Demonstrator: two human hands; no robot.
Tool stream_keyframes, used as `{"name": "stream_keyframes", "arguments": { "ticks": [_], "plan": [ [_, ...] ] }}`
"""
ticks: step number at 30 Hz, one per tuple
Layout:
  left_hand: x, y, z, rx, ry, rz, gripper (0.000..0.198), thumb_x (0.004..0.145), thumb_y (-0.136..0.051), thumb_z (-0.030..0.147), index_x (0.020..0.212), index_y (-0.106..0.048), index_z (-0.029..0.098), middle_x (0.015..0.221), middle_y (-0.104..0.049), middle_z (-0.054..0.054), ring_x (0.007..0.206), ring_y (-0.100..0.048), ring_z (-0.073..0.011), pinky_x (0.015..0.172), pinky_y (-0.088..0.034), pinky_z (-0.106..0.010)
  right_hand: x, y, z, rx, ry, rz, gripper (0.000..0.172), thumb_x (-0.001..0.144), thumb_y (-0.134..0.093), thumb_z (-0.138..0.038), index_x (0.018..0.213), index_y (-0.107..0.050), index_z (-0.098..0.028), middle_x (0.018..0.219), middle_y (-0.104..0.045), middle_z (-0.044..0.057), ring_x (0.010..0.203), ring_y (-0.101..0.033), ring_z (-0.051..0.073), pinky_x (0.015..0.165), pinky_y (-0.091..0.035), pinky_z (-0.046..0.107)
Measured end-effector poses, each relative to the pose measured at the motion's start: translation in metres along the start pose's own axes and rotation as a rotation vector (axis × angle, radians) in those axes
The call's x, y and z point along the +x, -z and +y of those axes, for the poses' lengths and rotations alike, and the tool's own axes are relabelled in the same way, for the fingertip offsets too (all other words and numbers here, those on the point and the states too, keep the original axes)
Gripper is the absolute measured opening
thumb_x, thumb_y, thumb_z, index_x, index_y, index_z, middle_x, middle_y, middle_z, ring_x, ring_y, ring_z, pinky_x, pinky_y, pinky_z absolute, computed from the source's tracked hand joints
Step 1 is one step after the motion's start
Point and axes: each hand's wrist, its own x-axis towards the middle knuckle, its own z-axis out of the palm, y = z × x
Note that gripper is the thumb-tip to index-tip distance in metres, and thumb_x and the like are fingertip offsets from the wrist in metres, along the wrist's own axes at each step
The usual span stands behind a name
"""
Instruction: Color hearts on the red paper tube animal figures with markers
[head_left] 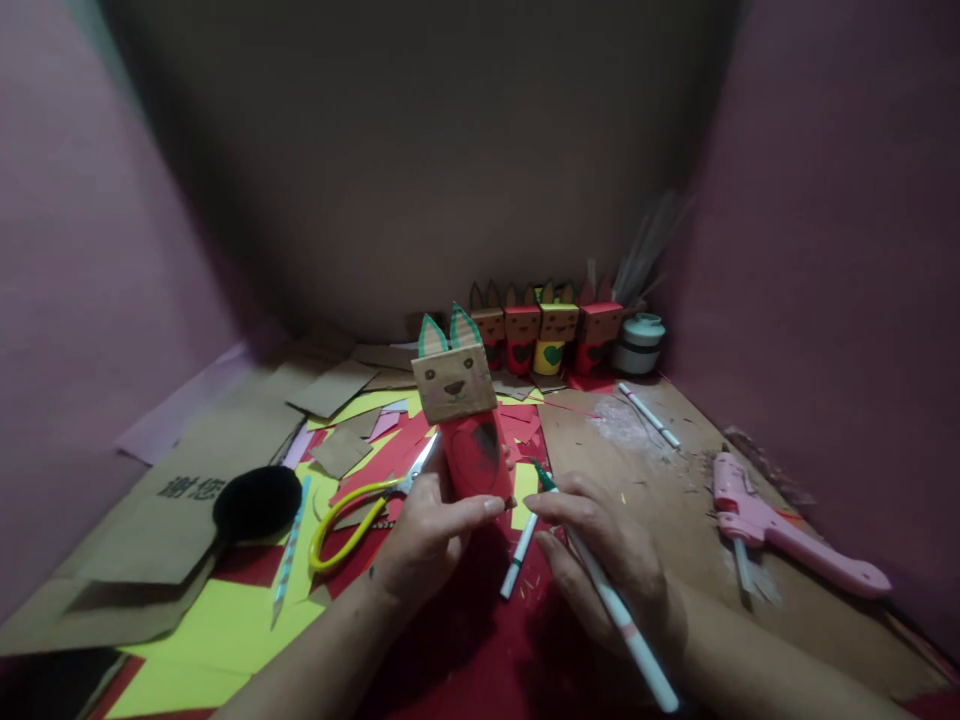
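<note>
My left hand (431, 535) is closed around a paper animal figure (463, 420): a red tube body with a brown cardboard head, a drawn face and green-striped ears. It stands upright above the table. My right hand (600, 555) grips a white marker (615, 605) with a green tip, and the tip points at the base of the red tube. A second white marker (519, 556) lies on the red paper between my hands.
Yellow-handled scissors (360, 520) lie left of my left hand. A black round object (257, 503), a striped stick (289, 550) and cardboard scraps sit at left. Several finished figures (547, 335) and a small jar (639, 343) line the back wall. A pink glue gun (780, 530) lies at right.
</note>
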Motion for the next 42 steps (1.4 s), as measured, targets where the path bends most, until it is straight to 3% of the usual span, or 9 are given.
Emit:
{"name": "stream_keyframes", "arguments": {
  "ticks": [7,11,15,20,24,29,34,38,42],
  "plan": [
    [0.003,0.001,0.000,0.037,-0.086,0.059,0.053,0.065,-0.086,0.014,0.115,-0.071,0.018,0.087,-0.080,-0.005,0.084,-0.077,-0.0234,0.082,-0.062,-0.032,-0.002,-0.004,-0.002,-0.047,0.036,0.007,0.021,0.098,-0.052,-0.012,0.116,-0.060,-0.019,0.084,-0.065,0.005,0.078,-0.068,0.020,0.067,-0.058,0.029],
    [0.004,0.004,-0.001,0.063,-0.109,0.051,0.044,0.066,-0.084,0.015,0.109,-0.073,0.017,0.085,-0.079,-0.004,0.081,-0.077,-0.0220,0.079,-0.062,-0.031,-0.005,-0.008,-0.001,-0.030,0.071,0.002,0.019,0.098,-0.051,-0.013,0.115,-0.060,-0.018,0.083,-0.064,0.005,0.073,-0.066,0.019,0.064,-0.058,0.028],
    [0.006,0.003,-0.001,0.089,-0.079,0.035,0.025,0.066,-0.084,0.020,0.089,-0.076,0.014,0.084,-0.080,-0.008,0.078,-0.077,-0.0246,0.077,-0.063,-0.033,0.003,-0.010,0.001,-0.002,0.167,-0.012,0.021,0.098,-0.052,-0.011,0.117,-0.060,-0.019,0.085,-0.066,0.005,0.072,-0.064,0.016,0.063,-0.058,0.026],
    [0.008,0.007,0.000,0.134,-0.069,0.058,0.032,0.062,-0.085,0.022,0.092,-0.078,0.015,0.090,-0.082,-0.010,0.090,-0.078,-0.0291,0.087,-0.062,-0.037,0.018,-0.009,0.004,-0.042,0.295,-0.004,0.018,0.099,-0.054,-0.013,0.115,-0.061,-0.018,0.085,-0.069,0.005,0.070,-0.062,0.016,0.062,-0.056,0.026],
    [0.007,0.012,-0.004,0.167,-0.047,0.080,0.038,0.063,-0.082,0.018,0.101,-0.079,0.019,0.096,-0.083,-0.007,0.102,-0.076,-0.0267,0.096,-0.060,-0.034,0.015,-0.010,0.007,-0.009,0.306,-0.027,0.021,0.100,-0.052,-0.013,0.120,-0.060,-0.017,0.095,-0.073,0.009,0.083,-0.068,0.018,0.072,-0.061,0.029],
    [0.004,0.005,-0.006,0.099,-0.025,0.060,0.049,0.061,-0.083,0.021,0.110,-0.077,0.019,0.095,-0.083,-0.009,0.091,-0.078,-0.0269,0.085,-0.063,-0.034,0.007,-0.013,0.008,0.018,0.316,-0.024,0.028,0.097,-0.054,-0.011,0.124,-0.058,-0.016,0.100,-0.075,0.011,0.097,-0.073,0.020,0.084,-0.064,0.034],
    [0.002,0.001,-0.006,0.043,-0.002,0.056,0.046,0.062,-0.084,0.018,0.108,-0.076,0.018,0.086,-0.082,-0.007,0.092,-0.078,-0.0292,0.084,-0.064,-0.035,0.004,-0.019,0.008,-0.007,0.366,0.070,0.020,0.098,-0.055,-0.013,0.118,-0.059,-0.013,0.104,-0.077,0.013,0.102,-0.074,0.020,0.091,-0.064,0.031],
    [0.001,0.005,-0.007,0.034,0.035,0.090,0.053,0.063,-0.083,0.016,0.116,-0.074,0.018,0.096,-0.082,-0.007,0.101,-0.077,-0.0297,0.086,-0.064,-0.033,0.001,-0.025,0.009,-0.004,0.338,0.094,0.019,0.100,-0.052,-0.014,0.118,-0.059,-0.014,0.100,-0.077,0.011,0.103,-0.074,0.018,0.092,-0.063,0.029],
    [0.001,0.007,-0.008,0.029,0.040,0.073,0.047,0.067,-0.081,0.017,0.114,-0.075,0.018,0.103,-0.082,-0.009,0.108,-0.076,-0.0303,0.089,-0.063,-0.033,-0.003,-0.026,0.007,0.000,0.264,0.069,0.022,0.104,-0.051,-0.019,0.125,-0.055,-0.019,0.102,-0.077,0.009,0.105,-0.075,0.018,0.091,-0.065,0.030]
  ]
}}
